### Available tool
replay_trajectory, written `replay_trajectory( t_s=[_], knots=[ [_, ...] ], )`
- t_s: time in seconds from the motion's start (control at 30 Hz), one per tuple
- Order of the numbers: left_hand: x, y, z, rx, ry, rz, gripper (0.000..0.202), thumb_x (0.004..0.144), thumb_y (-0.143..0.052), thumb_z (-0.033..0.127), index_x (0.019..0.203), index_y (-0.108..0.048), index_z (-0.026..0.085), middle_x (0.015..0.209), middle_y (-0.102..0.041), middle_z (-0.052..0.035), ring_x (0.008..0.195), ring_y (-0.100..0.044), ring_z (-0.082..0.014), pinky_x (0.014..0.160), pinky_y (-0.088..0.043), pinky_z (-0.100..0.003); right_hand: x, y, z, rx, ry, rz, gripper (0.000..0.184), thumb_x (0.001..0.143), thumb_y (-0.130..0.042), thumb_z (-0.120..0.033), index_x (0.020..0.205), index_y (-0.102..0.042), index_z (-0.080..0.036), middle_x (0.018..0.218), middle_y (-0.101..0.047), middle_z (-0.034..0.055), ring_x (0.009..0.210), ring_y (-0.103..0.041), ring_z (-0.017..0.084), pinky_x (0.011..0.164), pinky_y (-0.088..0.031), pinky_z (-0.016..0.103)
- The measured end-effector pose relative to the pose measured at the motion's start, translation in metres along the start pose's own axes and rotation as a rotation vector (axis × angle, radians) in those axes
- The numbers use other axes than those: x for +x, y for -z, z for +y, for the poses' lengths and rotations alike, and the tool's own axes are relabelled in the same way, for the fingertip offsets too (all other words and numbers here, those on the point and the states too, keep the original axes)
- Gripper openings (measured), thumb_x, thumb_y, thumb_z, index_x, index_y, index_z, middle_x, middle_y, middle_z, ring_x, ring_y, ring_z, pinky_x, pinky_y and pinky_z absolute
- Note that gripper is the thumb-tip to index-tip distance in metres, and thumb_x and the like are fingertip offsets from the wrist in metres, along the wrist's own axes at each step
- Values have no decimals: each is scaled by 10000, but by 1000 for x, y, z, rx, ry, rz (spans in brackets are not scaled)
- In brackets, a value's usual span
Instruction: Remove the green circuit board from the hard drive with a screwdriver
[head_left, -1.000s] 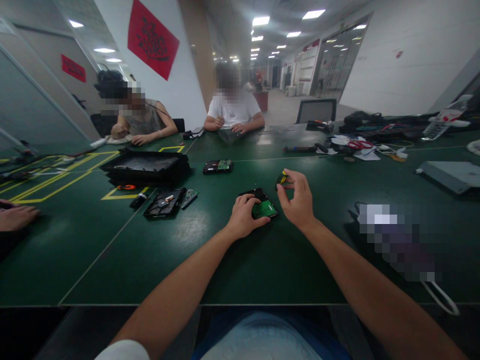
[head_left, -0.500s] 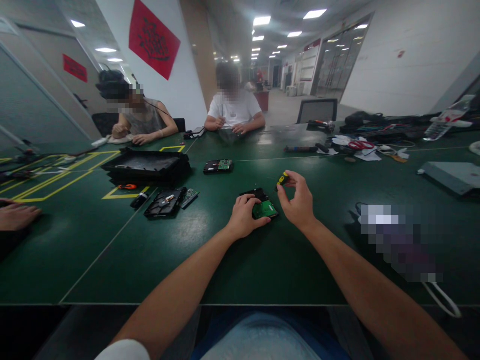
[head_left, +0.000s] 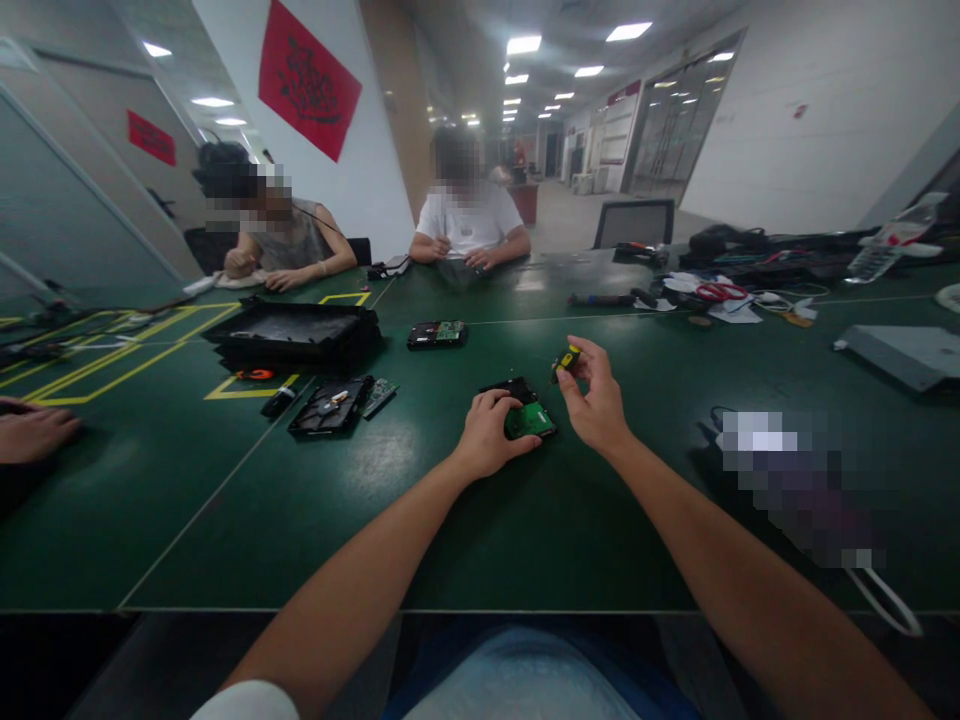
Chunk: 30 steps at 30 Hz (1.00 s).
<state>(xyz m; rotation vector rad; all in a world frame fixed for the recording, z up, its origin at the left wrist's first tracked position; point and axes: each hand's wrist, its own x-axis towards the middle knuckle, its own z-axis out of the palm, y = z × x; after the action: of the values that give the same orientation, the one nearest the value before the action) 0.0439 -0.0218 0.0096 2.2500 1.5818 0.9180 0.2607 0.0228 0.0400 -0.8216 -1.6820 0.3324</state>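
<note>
My left hand (head_left: 486, 436) presses closed on the hard drive (head_left: 529, 418), flat on the table (head_left: 300, 520); my right hand (head_left: 598, 405) pinches the screwdriver (head_left: 566, 360) just right of the drive, long axis tilted toward it.

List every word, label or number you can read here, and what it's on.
Nothing legible.
Red diamond hanging: dark calligraphy, too blurred.
Red wall sign: blurred.
Green circuit board held by left hand: print too small.
Bottle label: blurred.
Yellow-black tool in right hand: no text visible.
</note>
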Motion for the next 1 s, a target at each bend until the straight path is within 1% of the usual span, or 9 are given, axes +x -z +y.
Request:
replay_trajectory(
  t_s=[0.13, 0.27, 0.33, 0.4, 0.53, 0.63, 0.7, 0.83, 1.0],
  knots=[
    [0, 0, 1, 1, -5, 5, 605, 767, -887, 529, 1257, -686, 238, 1419, -588, -134, 1389, -489, -366, 1182, -440, -557, -1, -1, 3, 47, -22, -33, 527, 1048, -582, -370, 1546, -417, -330, 1222, -720, 67, 1045, -736, 228, 1010, -608, 503],
    [0, 1, 1, 5, -10, 3, 598, 772, -881, 533, 1253, -688, 234, 1413, -592, -136, 1388, -491, -367, 1184, -439, -558, -2, -3, 1, 71, -21, -62, 568, 1054, -564, -349, 1586, -362, -335, 1222, -727, 68, 1052, -740, 225, 1029, -599, 510],
    [0, 1, 2, 6, -10, 1, 599, 769, -883, 536, 1255, -687, 245, 1421, -588, -131, 1393, -490, -368, 1183, -440, -563, -2, -3, 0, 57, -16, -59, 601, 1043, -581, -341, 1597, -349, -336, 1218, -723, 70, 1042, -740, 229, 1021, -603, 513],
    [0, 2, 2, 9, -2, -1, 602, 768, -884, 536, 1261, -685, 253, 1426, -585, -128, 1397, -488, -371, 1181, -442, -568, -3, -3, -2, -4, -3, -34, 611, 1021, -620, -352, 1584, -383, -337, 1259, -707, 81, 1030, -737, 242, 985, -620, 512],
    [0, 3, 2, 4, 3, -14, 603, 778, -877, 532, 1272, -681, 249, 1433, -579, -133, 1405, -476, -378, 1180, -439, -572, -4, -1, -6, -136, 38, -1, 575, 992, -673, -400, 1527, -478, -326, 1388, -658, 108, 1041, -728, 279, 929, -640, 524],
    [0, 2, 2, 11, 1, -15, 607, 775, -878, 539, 1268, -681, 243, 1435, -577, -130, 1399, -479, -373, 1174, -444, -568, -5, -2, -8, -150, 26, -6, 592, 994, -666, -422, 1540, -467, -308, 1410, -657, 124, 1049, -734, 291, 939, -637, 535],
    [0, 2, 2, 16, 1, -13, 609, 776, -878, 537, 1269, -680, 239, 1433, -579, -131, 1396, -481, -370, 1174, -445, -563, -5, -3, -8, -127, -5, -11, 622, 1001, -652, -419, 1569, -426, -298, 1372, -686, 127, 1034, -744, 284, 957, -633, 533],
    [0, 2, 2, 22, -3, -14, 597, 782, -875, 531, 1268, -681, 243, 1429, -583, -131, 1393, -487, -369, 1178, -443, -558, -6, -5, -9, -84, -41, -13, 671, 1010, -629, -391, 1613, -354, -295, 1252, -749, 103, 1008, -762, 269, 988, -623, 533],
    [0, 2, 3, 23, -7, -6, 598, 782, -874, 528, 1265, -682, 233, 1424, -584, -133, 1390, -486, -368, 1177, -444, -553, -5, -4, -7, -103, -33, -9, 701, 1002, -646, -392, 1626, -337, -312, 1242, -761, 93, 1002, -775, 275, 974, -630, 535]
  ],
)
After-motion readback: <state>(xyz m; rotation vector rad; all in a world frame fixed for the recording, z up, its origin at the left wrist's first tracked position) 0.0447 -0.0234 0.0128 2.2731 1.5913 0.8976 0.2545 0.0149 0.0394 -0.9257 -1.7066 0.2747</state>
